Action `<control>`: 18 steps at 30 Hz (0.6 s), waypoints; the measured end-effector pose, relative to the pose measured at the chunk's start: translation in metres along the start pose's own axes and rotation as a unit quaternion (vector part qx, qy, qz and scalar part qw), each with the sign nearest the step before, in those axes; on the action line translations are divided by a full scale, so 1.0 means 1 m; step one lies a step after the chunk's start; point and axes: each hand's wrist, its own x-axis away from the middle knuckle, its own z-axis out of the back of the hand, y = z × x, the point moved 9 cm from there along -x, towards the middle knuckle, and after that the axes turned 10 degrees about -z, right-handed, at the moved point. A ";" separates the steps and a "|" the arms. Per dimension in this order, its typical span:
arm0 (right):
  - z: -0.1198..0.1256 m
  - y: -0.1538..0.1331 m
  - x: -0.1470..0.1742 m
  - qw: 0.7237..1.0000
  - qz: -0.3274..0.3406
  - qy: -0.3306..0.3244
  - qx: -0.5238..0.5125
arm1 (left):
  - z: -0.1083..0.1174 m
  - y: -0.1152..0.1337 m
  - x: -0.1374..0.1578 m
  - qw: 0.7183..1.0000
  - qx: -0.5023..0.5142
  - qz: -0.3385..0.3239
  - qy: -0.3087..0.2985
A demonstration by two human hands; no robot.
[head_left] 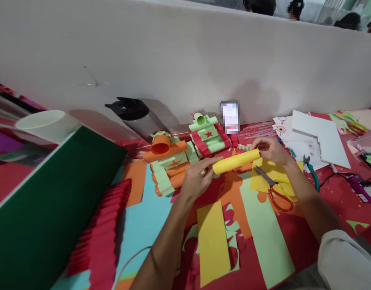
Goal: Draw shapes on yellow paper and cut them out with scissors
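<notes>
Between my two hands is a rolled tube of yellow paper (236,161), held slightly tilted above the table. My left hand (199,177) grips its left end, and my right hand (270,150) pinches its right end. Scissors with red and yellow handles (274,185) lie partly opened on a yellow sheet (258,177) beneath my right forearm. Just beyond my left hand lies a paper model of orange and pale green rolls (170,165). Behind it a green and red paper model (208,135) bears a red star. A yellow paper strip (214,245) rests nearer to me.
A phone (230,117) leans on the white partition (173,60). At left stand a dark flask (139,117) and a big green board (61,189), with pleated red paper (103,233) beside it. Pliers (311,173) and white foam pieces (330,141) lie to the right.
</notes>
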 end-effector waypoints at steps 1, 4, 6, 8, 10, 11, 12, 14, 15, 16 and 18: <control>0.000 0.003 -0.001 1.000 -0.015 -0.007 -0.011 | -0.001 -0.002 -0.001 0.999 0.021 0.026 -0.005; -0.002 0.011 -0.003 0.997 -0.058 -0.028 -0.037 | -0.007 -0.008 -0.003 0.989 0.108 0.096 -0.021; -0.003 0.015 -0.003 0.995 -0.080 -0.034 -0.055 | -0.013 -0.011 -0.003 0.975 0.173 0.139 -0.032; -0.004 0.018 -0.004 0.993 -0.093 -0.037 -0.067 | -0.018 -0.015 -0.002 0.959 0.221 0.171 -0.040; -0.006 0.020 -0.004 0.993 -0.097 -0.040 -0.061 | -0.021 -0.018 -0.001 0.950 0.244 0.188 -0.041; -0.006 0.019 -0.004 0.993 -0.096 -0.041 -0.053 | -0.022 -0.019 -0.001 0.949 0.247 0.192 -0.041; -0.007 0.019 -0.004 0.994 -0.094 -0.041 -0.043 | -0.022 -0.019 0.000 0.949 0.246 0.193 -0.040; -0.006 0.016 -0.003 0.995 -0.084 -0.038 -0.027 | -0.022 -0.020 0.000 0.951 0.240 0.190 -0.039; -0.006 0.014 -0.003 0.996 -0.078 -0.036 -0.020 | -0.022 -0.021 0.001 0.953 0.237 0.188 -0.037; -0.005 0.012 -0.003 0.997 -0.072 -0.035 -0.013 | -0.022 -0.021 0.001 0.954 0.233 0.186 -0.034; -0.005 0.010 -0.003 0.997 -0.063 -0.037 -0.001 | -0.020 -0.022 0.001 0.958 0.223 0.180 -0.028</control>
